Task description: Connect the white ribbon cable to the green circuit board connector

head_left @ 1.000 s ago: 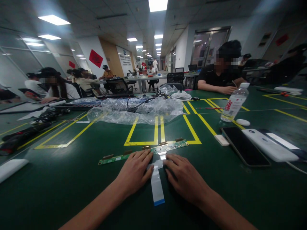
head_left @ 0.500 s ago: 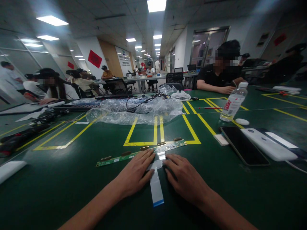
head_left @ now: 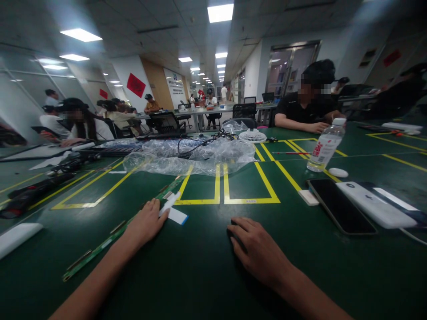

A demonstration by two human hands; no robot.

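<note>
A long, narrow green circuit board (head_left: 102, 246) lies slanted across the table, running from lower left to upper right. My left hand (head_left: 145, 223) is closed over its middle, which hides that stretch of it. From beside the fingertips a white flat ribbon cable (head_left: 177, 215) with a blue end sticks out to the right. My right hand (head_left: 256, 246) rests palm down on the green tabletop, apart from the board, its fingers loosely bent and spread with nothing in them.
Crumpled clear plastic wrap (head_left: 200, 158) and a white fan (head_left: 252, 135) lie beyond. To the right are a bottle (head_left: 325, 149), a black phone (head_left: 340, 205) and a white phone (head_left: 375, 204). A black tool-like object (head_left: 40, 193) lies left. Across the table sits a person (head_left: 300, 109).
My left hand has shifted left with the circuit board, which has turned to a steeper slant. The ribbon cable swung along with it. My right hand stays nearly in place, now away from the board.
</note>
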